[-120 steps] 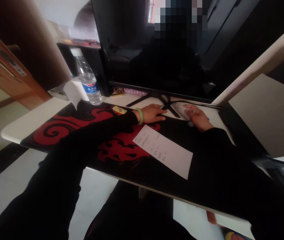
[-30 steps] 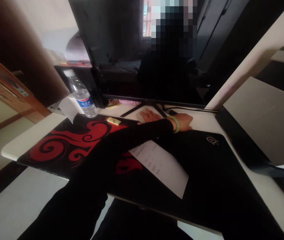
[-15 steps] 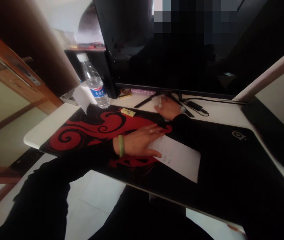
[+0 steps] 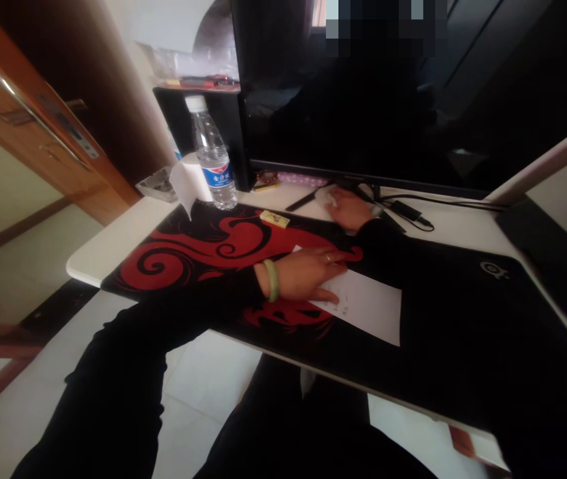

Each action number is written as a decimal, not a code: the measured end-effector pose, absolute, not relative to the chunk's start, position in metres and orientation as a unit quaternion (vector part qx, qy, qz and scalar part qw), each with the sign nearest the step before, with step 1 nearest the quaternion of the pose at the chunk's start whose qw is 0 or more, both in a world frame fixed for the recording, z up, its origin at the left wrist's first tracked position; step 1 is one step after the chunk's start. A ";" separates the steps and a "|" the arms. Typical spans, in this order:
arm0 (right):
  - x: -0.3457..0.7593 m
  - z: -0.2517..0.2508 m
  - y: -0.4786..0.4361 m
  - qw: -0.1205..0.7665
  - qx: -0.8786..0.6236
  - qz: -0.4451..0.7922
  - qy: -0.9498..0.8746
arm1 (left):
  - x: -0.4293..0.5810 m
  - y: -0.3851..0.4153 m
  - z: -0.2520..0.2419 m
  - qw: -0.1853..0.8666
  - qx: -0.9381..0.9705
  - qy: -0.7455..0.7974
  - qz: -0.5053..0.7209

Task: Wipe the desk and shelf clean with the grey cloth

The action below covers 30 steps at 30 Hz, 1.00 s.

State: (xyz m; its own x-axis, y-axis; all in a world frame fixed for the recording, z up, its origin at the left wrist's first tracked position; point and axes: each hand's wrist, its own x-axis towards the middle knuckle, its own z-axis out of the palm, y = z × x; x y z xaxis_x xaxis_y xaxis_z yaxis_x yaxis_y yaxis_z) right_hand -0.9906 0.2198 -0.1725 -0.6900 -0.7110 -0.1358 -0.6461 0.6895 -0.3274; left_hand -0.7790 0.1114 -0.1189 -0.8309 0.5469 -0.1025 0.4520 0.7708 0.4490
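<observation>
Head view, the only one available: the white table (image 4: 114, 246) runs diagonally across the frame above a tiled floor (image 4: 203, 399), and a wooden door (image 4: 24, 113) stands at the left. A black-and-red desk mat (image 4: 203, 243) covers most of the table and reaches its near edge, with a strip of white table showing beyond the mat's left end and along its far edge. The left hand (image 4: 308, 274), wearing a pale green bangle (image 4: 272, 279) and a ring (image 4: 328, 256), lies flat and released, with its fingertips on a paper sheet (image 4: 368, 306) on the mat. The right hand (image 4: 348, 209) is closed over a white wad (image 4: 327, 196), tissue or cloth by its look, on the white strip past the mat's far edge. It sits just beside a black monitor stand (image 4: 303, 201) and near black cables (image 4: 443, 203). A plastic water bottle (image 4: 212, 156) stands upright at the mat's far left corner, touching a loose paper piece (image 4: 188, 186). A small yellow card (image 4: 272, 218) lies on the mat. To the right of the sheet, the mat extends past the right forearm (image 4: 388, 246) to a round logo (image 4: 493, 269) and runs out of frame toward the lower right.
</observation>
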 end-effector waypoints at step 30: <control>-1.020 -0.192 0.246 0.066 -0.277 -0.091 0.954 | -0.796 0.092 -0.128 0.140 0.178 0.966 0.125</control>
State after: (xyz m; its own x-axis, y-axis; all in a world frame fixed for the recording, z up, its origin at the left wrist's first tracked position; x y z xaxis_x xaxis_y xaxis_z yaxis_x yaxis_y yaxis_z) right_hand -1.0201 0.2464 -0.1922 -0.8378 -0.5406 -0.0758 -0.5164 0.8299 -0.2112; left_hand -0.7959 0.0915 -0.1279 -0.8976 0.3791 -0.2251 0.3094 0.9053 0.2911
